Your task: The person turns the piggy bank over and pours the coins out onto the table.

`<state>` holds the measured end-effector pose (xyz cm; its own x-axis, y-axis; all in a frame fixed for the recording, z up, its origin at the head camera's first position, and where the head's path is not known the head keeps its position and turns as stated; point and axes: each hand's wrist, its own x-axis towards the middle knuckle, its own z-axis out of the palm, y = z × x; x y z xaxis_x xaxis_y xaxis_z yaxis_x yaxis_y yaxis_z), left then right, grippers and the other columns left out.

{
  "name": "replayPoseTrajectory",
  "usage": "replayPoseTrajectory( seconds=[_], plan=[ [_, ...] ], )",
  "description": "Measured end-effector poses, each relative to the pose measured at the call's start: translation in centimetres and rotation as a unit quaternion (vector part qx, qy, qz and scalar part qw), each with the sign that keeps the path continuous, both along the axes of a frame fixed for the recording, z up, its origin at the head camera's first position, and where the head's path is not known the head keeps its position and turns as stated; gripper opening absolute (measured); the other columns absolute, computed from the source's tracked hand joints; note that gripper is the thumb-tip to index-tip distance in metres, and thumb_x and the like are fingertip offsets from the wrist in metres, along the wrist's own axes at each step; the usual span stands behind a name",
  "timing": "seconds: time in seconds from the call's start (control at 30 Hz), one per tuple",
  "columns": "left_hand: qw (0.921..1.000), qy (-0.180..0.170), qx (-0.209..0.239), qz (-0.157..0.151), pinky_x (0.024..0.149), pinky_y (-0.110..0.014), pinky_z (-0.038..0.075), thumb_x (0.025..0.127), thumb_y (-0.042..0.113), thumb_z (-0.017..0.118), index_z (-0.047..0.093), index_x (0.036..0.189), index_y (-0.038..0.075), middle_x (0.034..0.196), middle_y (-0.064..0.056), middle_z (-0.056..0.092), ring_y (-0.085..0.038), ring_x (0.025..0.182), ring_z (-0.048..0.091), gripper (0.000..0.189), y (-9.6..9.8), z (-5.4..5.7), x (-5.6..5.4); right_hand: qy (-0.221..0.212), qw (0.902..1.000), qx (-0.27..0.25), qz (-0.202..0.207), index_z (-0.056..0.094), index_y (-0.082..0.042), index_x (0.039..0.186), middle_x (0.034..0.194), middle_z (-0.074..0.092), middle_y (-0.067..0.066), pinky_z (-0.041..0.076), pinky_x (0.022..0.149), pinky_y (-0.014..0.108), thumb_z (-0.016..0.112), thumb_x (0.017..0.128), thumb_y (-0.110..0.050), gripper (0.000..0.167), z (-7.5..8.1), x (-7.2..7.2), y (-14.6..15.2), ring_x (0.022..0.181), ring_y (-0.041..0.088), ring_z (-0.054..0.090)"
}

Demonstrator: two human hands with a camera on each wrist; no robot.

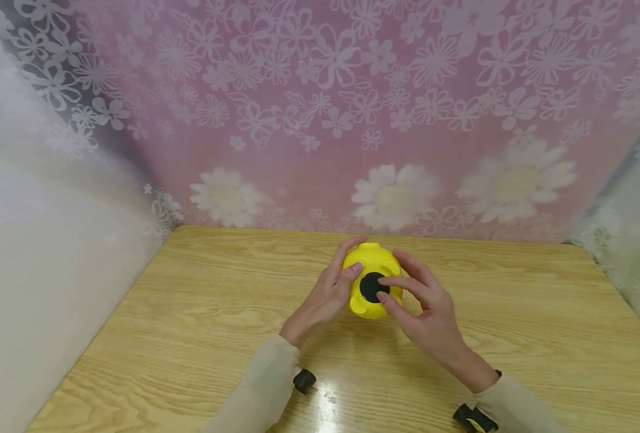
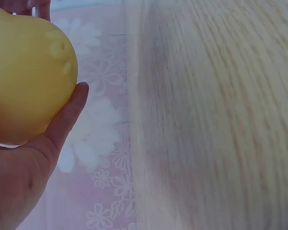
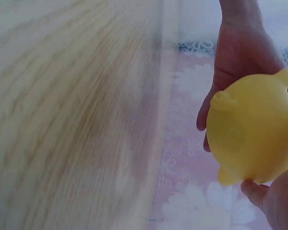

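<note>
A round yellow piggy bank (image 1: 372, 258) with short stubby feet is held up over the table, its underside facing the head camera. A black round plug (image 1: 371, 288) sits in the middle of that underside. My left hand (image 1: 322, 294) grips the bank from the left, thumb on the underside and fingers around the far side. At the plug's right edge, the thumb and a finger of my right hand (image 1: 433, 310) pinch, while another finger reaches to the bank's upper right. Both wrist views show the bank's smooth yellow body (image 2: 29, 81), with the plug hidden.
The wood-grain table (image 1: 217, 319) spreads below both hands. A pink cloth with white flowers (image 1: 309, 120) hangs along the table's back edge, and pale cloth (image 1: 54, 240) covers the left side. Black straps (image 1: 304, 381) show by the sleeves.
</note>
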<state>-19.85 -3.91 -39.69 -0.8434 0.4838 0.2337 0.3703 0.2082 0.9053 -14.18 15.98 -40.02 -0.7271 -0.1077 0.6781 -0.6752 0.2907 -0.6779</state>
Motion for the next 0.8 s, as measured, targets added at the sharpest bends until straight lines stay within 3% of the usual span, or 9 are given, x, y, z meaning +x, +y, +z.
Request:
replayPoseTrajectory(
  seconds=[0.17,0.33,0.47,0.63,0.8],
  plan=[
    [0.9999,0.006,-0.008,0.005,0.065,-0.029,0.059,0.108,0.056,0.032,0.027,0.152,0.051,0.103,-0.009,0.064,-0.013,0.070,0.066,0.045,0.2,-0.1,-0.1,0.027,0.9989,0.024,-0.031,0.079,-0.005,0.105,0.146,0.053,0.024,0.045,0.108,0.014,0.080,0.075,0.015,0.036,-0.3,-0.1,-0.5,0.140,0.016,0.051],
    [0.9998,0.013,-0.008,0.012,0.066,-0.029,0.060,0.109,0.053,0.032,0.028,0.152,0.051,0.108,-0.009,0.064,-0.013,0.074,0.067,0.044,0.4,-0.3,-0.2,0.034,0.9986,0.000,-0.040,0.079,0.001,0.108,0.150,0.051,0.020,0.041,0.112,0.018,0.078,0.076,0.017,0.036,-0.2,0.1,-1.4,0.141,0.035,0.049],
    [0.9997,0.014,-0.007,0.017,0.066,-0.029,0.060,0.108,0.053,0.033,0.029,0.153,0.048,0.110,-0.010,0.063,-0.013,0.076,0.067,0.045,0.5,-0.4,-0.2,-0.026,0.9980,-0.032,-0.049,0.078,0.004,0.106,0.153,0.049,0.013,0.042,0.107,0.015,0.076,0.081,0.014,0.027,-0.3,0.4,-2.0,0.144,0.040,0.044],
    [0.9994,0.023,-0.008,0.024,0.069,-0.028,0.060,0.108,0.052,0.035,0.031,0.153,0.043,0.113,-0.009,0.061,-0.014,0.081,0.065,0.046,0.5,-0.4,-0.3,-0.119,0.9894,-0.066,-0.051,0.078,0.006,0.103,0.156,0.046,0.008,0.047,0.099,0.011,0.073,0.087,0.010,0.018,0.0,0.5,-2.5,0.149,0.037,0.040],
    [0.9990,0.034,-0.009,0.029,0.070,-0.026,0.058,0.107,0.051,0.035,0.033,0.152,0.042,0.110,-0.009,0.061,-0.015,0.083,0.063,0.045,0.5,-0.5,-0.4,-0.147,0.9858,-0.072,-0.035,0.078,0.006,0.101,0.156,0.045,0.008,0.047,0.099,0.011,0.070,0.088,0.011,0.017,0.2,0.2,-2.4,0.150,0.035,0.039]
  ],
)
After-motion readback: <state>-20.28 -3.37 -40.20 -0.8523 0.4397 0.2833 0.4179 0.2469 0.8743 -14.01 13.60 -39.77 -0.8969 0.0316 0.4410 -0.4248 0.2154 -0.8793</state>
